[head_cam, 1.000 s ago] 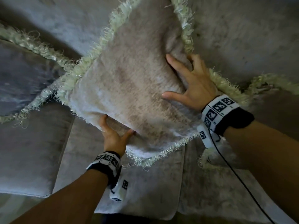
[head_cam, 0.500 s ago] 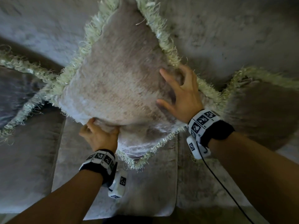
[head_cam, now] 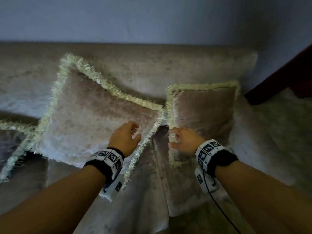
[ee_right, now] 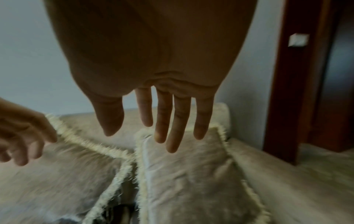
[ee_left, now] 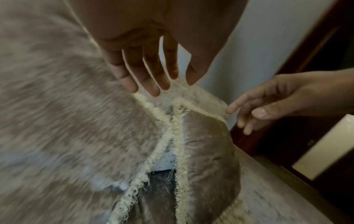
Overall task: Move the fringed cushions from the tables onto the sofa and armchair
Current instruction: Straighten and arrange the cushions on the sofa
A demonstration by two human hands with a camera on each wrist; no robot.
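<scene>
Two fringed cushions (head_cam: 94,119) against sofa (head_cam: 152,68)

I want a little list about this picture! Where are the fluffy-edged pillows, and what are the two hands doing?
place: sofa, against a pale wall
big cushion: big cushion, tilted like a diamond, leaning on the sofa back
small cushion: small cushion, upright, to the right of the big one
third cushion: third cushion, only its fringe shows at the left edge
left hand: left hand, fingers relaxed, holding nothing, in front of the big cushion
right hand: right hand, fingers loose, holding nothing, in front of the small cushion's fringe
beside the sofa: dark wooden frame
</scene>
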